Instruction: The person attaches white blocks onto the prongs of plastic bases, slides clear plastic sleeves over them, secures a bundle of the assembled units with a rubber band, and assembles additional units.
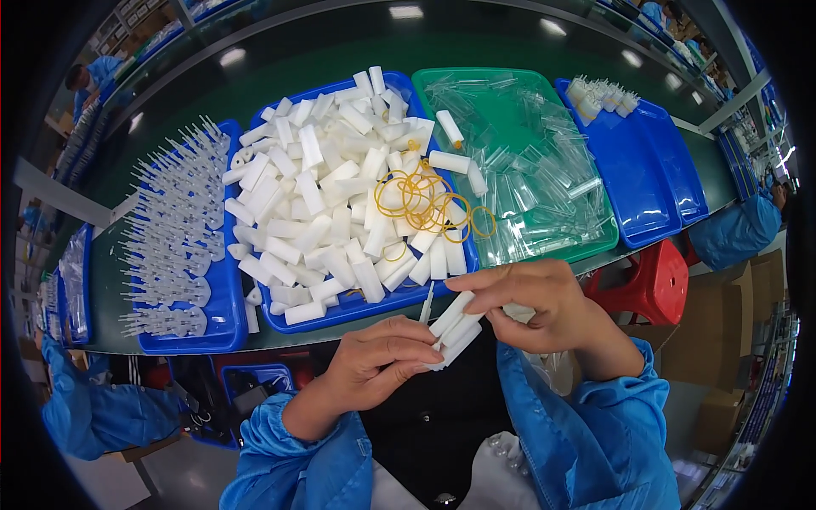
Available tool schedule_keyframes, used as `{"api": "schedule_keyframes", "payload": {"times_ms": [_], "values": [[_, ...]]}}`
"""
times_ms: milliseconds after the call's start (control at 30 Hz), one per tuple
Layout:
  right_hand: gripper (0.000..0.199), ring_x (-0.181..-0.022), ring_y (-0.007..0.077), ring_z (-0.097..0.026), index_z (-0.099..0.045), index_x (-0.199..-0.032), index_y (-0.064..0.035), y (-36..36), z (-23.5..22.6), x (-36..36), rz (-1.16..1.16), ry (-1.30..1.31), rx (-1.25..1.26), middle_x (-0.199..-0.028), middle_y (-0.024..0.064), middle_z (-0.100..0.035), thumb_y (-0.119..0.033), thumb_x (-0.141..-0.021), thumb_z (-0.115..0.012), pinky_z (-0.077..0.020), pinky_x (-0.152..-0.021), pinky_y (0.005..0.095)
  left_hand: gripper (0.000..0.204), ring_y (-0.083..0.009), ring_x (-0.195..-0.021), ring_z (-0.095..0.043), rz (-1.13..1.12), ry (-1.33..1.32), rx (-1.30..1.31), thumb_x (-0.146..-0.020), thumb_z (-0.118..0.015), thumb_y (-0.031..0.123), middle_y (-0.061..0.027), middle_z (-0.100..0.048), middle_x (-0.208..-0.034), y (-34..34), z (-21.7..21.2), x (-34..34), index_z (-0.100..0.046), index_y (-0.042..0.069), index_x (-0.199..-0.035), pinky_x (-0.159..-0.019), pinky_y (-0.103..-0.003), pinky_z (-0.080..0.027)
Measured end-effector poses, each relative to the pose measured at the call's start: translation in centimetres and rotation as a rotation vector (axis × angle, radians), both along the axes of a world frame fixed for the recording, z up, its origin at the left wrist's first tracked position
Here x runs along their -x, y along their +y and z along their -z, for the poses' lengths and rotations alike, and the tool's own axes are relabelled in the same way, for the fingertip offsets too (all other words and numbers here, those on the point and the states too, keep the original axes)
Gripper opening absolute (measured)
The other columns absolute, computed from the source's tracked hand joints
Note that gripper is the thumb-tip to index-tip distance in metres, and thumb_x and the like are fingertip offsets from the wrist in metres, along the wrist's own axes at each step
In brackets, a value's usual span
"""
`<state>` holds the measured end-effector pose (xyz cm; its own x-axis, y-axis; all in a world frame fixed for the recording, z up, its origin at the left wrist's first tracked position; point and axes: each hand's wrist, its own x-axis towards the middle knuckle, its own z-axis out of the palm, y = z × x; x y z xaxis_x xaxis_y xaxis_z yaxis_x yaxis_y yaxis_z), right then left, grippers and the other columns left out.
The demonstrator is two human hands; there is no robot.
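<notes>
My left hand (370,357) and my right hand (544,308) are closed round a small bundle of white foam blocks (459,330), in front of the work table's near edge. The left fingers pinch the lower left end. On the upper right end, the right thumb and fingers press. A thin white stem (427,303) pokes up beside the left fingertips; what it belongs to is partly hidden. Just beyond the hands lies a heap of similar white foam pieces (327,204), with a tangle of yellow rubber bands (416,201) on top.
The heap fills a blue tray (316,323). To its left, another blue tray (223,319) bears rows of white stemmed parts (174,229). On the right stand a green tray (455,93) of clear plastic sleeves (531,187) and a blue tray (633,178). A red stool (659,285) and other people are nearby.
</notes>
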<state>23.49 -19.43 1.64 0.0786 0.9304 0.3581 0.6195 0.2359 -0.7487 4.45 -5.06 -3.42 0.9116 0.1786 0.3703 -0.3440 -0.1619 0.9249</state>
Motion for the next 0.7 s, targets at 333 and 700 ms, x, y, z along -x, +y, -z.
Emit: {"api": "schedule_keyframes", "payload": {"times_ms": [333,700], "values": [[0.015,-0.092,0.0211,-0.065,-0.069,-0.088,-0.0037,0.7,1.4,0.4,-0.032,0.458,0.136,-0.100,0.0125,-0.066,0.002,-0.075,-0.065,-0.0509,-0.079,0.0289,0.021,-0.0127,-0.074,-0.055,-0.018,-0.054,-0.040,-0.077,-0.065,-0.003,-0.0115,-0.052,-0.106,0.2,0.7,0.0,-0.064,0.005,-0.096,-0.062,-0.024,-0.044],[0.012,-0.088,0.0207,-0.065,-0.070,-0.085,-0.0032,3.2,0.4,1.7,-0.153,0.433,0.103,-0.097,0.0128,-0.067,0.002,-0.075,-0.067,-0.0513,-0.076,0.0299,0.023,-0.0104,-0.082,-0.054,0.061,-0.022,0.487,-0.078,-0.066,-0.003,-0.0152,-0.042,-0.120,0.4,1.8,1.3,-0.054,0.004,-0.096,-0.064,-0.022,-0.043]]}}
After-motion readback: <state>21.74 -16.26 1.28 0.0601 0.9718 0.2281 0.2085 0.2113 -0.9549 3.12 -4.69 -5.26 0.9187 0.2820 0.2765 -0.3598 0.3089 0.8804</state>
